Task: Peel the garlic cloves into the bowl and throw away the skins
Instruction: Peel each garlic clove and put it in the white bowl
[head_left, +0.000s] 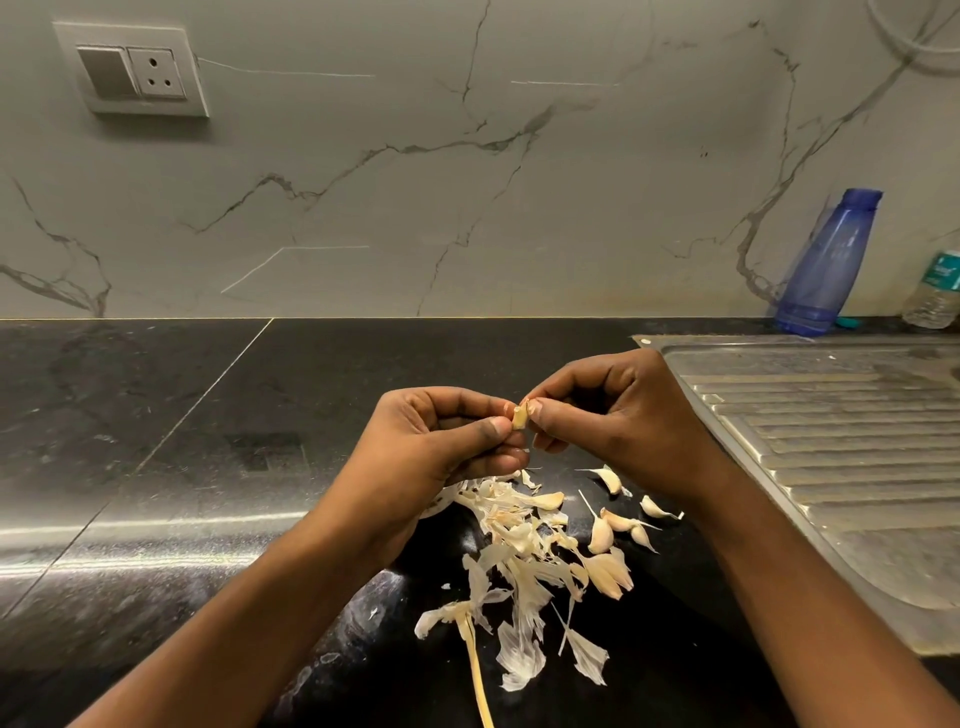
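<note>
While the clove (519, 415) is held above the counter (208, 415), anchor it with the left hand (447, 441) and use the right hand (613, 410) to lift the skin at the tip and strip it lengthwise, letting scraps fall onto the skins (519, 540) below. Both hands are closed in a pinch on the clove, thumb against forefinger, left low, right at the top. A white rim (439, 505) under the left hand is probably the bowl; unpeeled cloves (601, 532) lie nearby.
</note>
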